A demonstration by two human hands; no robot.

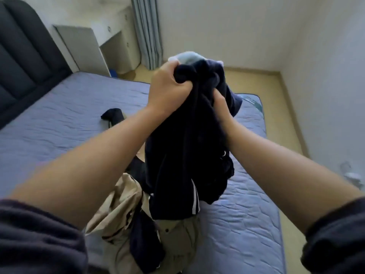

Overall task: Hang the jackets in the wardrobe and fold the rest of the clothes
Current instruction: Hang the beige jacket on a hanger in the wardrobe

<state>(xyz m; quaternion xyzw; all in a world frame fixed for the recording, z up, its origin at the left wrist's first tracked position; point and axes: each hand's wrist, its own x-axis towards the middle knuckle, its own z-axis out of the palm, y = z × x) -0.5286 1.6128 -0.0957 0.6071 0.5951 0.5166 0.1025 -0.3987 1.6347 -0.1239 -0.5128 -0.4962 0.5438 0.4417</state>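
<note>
Aloft | soft navy garment (187, 139) bunched | left hand (167, 86), right hand (222, 107) gripping

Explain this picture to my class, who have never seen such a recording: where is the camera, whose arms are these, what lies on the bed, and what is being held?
There is no machine here. A person wears one wide-angle camera on the head, looking forward and down, so the arms you see are their own. The left hand and the right hand both grip a dark navy garment with white stripes, held up above the bed. On the bed's lilac cover lie a beige garment and, farther off, a small black item, too blurred to name. A dark headboard stands at the left.
</note>
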